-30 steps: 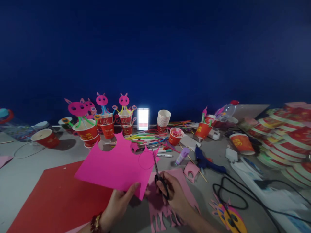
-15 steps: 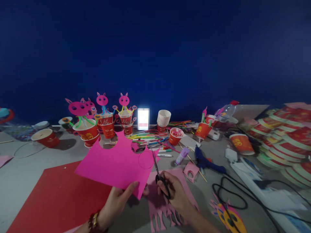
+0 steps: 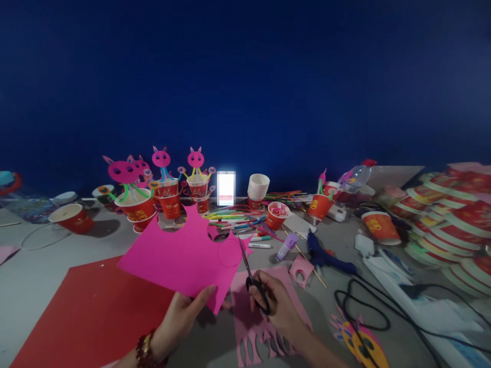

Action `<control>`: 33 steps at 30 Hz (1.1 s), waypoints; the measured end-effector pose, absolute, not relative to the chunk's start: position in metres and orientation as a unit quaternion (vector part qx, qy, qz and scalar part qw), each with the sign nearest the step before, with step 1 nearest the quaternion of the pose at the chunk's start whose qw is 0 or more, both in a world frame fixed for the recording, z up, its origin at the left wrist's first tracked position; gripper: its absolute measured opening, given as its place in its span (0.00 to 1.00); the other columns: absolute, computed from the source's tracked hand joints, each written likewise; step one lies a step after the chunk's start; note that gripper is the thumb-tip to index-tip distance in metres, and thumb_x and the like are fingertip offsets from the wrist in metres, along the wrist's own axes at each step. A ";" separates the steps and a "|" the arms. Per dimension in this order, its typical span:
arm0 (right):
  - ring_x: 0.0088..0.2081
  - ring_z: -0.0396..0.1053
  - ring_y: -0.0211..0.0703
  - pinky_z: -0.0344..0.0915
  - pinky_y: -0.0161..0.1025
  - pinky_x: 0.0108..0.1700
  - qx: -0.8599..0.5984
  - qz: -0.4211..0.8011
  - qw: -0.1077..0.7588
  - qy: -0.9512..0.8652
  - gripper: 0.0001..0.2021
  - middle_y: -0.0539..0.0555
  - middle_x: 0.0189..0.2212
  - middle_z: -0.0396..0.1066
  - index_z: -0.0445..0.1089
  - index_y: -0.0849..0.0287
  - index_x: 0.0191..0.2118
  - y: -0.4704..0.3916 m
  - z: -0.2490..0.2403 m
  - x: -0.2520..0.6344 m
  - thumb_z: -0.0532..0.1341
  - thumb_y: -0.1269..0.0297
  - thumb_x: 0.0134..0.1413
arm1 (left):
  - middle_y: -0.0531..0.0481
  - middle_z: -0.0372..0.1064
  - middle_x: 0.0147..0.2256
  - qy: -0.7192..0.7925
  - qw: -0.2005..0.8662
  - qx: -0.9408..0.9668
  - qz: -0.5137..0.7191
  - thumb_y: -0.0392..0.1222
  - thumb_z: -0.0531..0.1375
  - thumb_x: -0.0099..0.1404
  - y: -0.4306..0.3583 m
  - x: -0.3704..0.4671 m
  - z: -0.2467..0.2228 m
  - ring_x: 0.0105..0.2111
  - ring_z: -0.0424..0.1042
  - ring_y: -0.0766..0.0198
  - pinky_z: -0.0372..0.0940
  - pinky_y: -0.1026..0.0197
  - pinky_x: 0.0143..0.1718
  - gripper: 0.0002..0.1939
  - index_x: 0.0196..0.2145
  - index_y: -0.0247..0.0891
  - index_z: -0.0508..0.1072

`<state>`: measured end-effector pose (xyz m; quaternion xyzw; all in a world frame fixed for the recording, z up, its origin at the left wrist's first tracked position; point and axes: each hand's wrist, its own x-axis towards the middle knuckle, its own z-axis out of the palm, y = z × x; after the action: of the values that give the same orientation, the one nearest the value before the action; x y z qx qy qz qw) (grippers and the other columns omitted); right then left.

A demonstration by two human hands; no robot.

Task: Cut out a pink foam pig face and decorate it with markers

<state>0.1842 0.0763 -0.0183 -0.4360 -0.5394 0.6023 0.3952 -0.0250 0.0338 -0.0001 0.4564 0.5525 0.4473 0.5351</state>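
A bright pink sheet [image 3: 172, 255] with scalloped cut-outs along its top edge is pinched at its lower edge by my left hand [image 3: 186, 314]. A circle is drawn near the sheet's right side. My right hand [image 3: 276, 301] has its fingers in the handles of black-handled scissors [image 3: 247, 263], whose blades point up at the sheet's right edge, beside the drawn circle. Below my right hand lies a light pink sheet [image 3: 245, 306] with cut slots. A red sheet [image 3: 95, 306] lies flat at the left, partly under the bright pink one.
Red cups with pink animal figures [image 3: 134, 204] stand at the back left. A glue stick [image 3: 287, 247], a blue glue gun [image 3: 330, 258] and a black cable [image 3: 368, 283] lie to the right. Stacked cups [image 3: 448, 225] lean at the far right.
The bright pink sheet and my left hand have shifted slightly to the left. My right hand and the scissors have hardly moved.
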 end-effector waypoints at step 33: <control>0.19 0.62 0.35 0.54 0.32 0.22 -0.370 0.638 0.362 -0.570 0.26 0.45 0.19 0.61 0.60 0.57 0.27 0.084 -0.006 0.200 0.64 0.37 0.46 | 0.42 0.76 0.21 0.537 0.561 0.487 0.399 0.64 0.59 0.61 0.032 -0.033 0.007 0.19 0.72 0.62 0.66 0.66 0.21 0.30 0.23 0.32 0.81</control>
<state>0.2002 0.0842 -0.0064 -0.3697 -0.5702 0.6383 0.3616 -0.0328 0.0318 0.0074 0.4869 0.5370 0.3993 0.5614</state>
